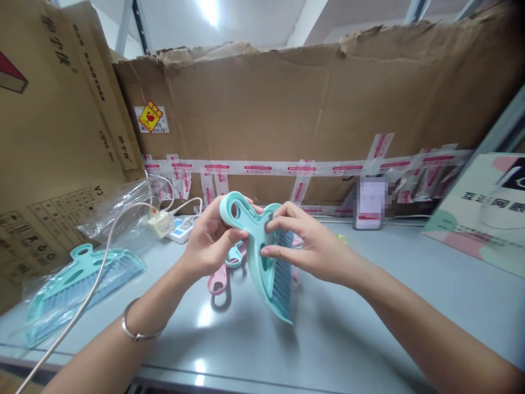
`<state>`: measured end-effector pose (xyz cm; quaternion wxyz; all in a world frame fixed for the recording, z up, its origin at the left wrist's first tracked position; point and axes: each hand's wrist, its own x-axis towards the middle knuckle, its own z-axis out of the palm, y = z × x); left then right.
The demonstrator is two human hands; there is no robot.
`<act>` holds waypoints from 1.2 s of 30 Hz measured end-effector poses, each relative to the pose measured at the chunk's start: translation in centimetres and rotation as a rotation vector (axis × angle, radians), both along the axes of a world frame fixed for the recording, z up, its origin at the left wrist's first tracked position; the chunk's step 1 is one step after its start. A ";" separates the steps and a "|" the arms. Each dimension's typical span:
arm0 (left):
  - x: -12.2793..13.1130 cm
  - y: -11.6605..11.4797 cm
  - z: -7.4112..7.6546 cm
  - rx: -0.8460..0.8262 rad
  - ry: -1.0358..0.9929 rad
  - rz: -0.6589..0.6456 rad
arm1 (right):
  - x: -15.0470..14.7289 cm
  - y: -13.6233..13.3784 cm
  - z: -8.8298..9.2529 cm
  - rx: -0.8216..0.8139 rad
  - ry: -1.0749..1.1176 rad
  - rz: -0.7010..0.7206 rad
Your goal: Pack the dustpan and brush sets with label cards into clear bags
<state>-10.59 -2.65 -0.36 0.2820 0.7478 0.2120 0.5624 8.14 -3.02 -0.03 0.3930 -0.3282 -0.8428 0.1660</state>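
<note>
Above the table, both hands hold a mint-green hand brush (255, 262) with blue bristles, tilted with its bristles facing right. It may be nested with a matching dustpan; I cannot tell. My left hand (211, 235) is closed around the looped handle end. My right hand (305, 241) pinches the head near its cut-outs, thumb and fingers on the plastic. Behind and below, partly hidden, lie a pink looped handle (217, 280) and a mint handle end (234, 256) on the table.
A mint brush-and-dustpan set (84, 282) in clear plastic lies at left, crossed by a pale cable (98, 273). A plug adapter (159, 223) sits behind. A phone (369, 205) leans against a big carton (254, 109). A printed box (479, 213) stands right.
</note>
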 end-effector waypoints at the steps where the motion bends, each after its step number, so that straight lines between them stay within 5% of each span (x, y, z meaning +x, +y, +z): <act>1: 0.1 -0.2 0.0 0.027 -0.015 0.023 | -0.3 0.0 0.1 -0.012 -0.009 -0.002; 6: 0.1 -0.3 0.0 0.212 -0.149 0.147 | -0.6 -0.5 1.1 0.079 0.085 -0.127; 12: -4.5 1.7 0.7 0.307 -0.449 0.552 | 2.6 1.8 1.6 0.408 0.247 -0.356; 18: -6.4 3.7 -2.6 0.198 0.161 0.665 | 4.4 8.8 -4.0 0.279 -0.564 -0.202; 21: -5.8 3.8 -4.1 0.170 0.435 0.690 | 4.1 10.2 -6.5 0.220 -0.714 -0.177; 28: -4.5 3.4 -5.6 0.066 0.666 0.669 | 4.6 10.0 -9.4 0.181 -0.563 -0.161; 32: -5.1 3.5 -4.8 0.162 0.472 0.801 | 4.8 9.5 -10.1 0.271 -0.299 -0.188; 36: -6.6 2.8 -2.6 0.123 0.179 0.952 | 4.3 8.4 -8.7 0.329 -0.037 -0.247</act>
